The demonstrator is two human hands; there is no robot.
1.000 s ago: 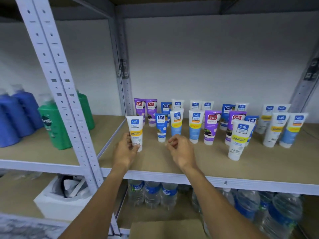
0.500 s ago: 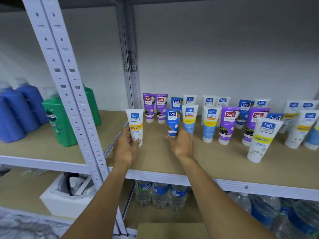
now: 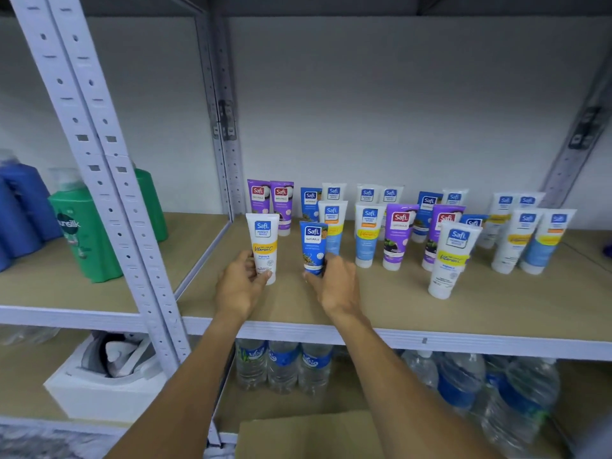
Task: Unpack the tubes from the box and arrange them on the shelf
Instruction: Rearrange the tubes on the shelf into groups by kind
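**Two tubes held upright at the near left of the shelf**

The left hand (image 3: pixel 241 288) is wrapped round the lower part of a white tube (image 3: pixel 264 241), thumb across the front just above the cap. The right hand (image 3: pixel 336 286) grips the foot of a dark blue tube (image 3: pixel 313 243) in much the same way. The hands are apart, each clamped on its own tube. Both tubes stand cap-down and upright. The fingers hide whether the caps are fully seated on the shelf (image 3: pixel 463 339).

These tubes look light, with soft, glossy walls that would dent under a hard squeeze and could slip. The cap end is likely the stiff part, so a low hold near the cap, as here, seems the sound one. The narrow cap makes a small base, so a tube let go off-plumb may topple into its neighbours.

Farther back and to the right stand the other tubes (image 3: pixel 399 236) in loose rows, purple, white and blue. One more white one (image 3: pixel 452 260) stands alone nearer the front edge.

Below, at the near edge of the view, a flap of the cardboard box (image 3: pixel 308 435) shows, its inside unseen. Water bottles (image 3: pixel 284 366) fill the lower shelf. A green bottle (image 3: pixel 82 233) stands in the left bay, beyond the upright post (image 3: pixel 109 193).
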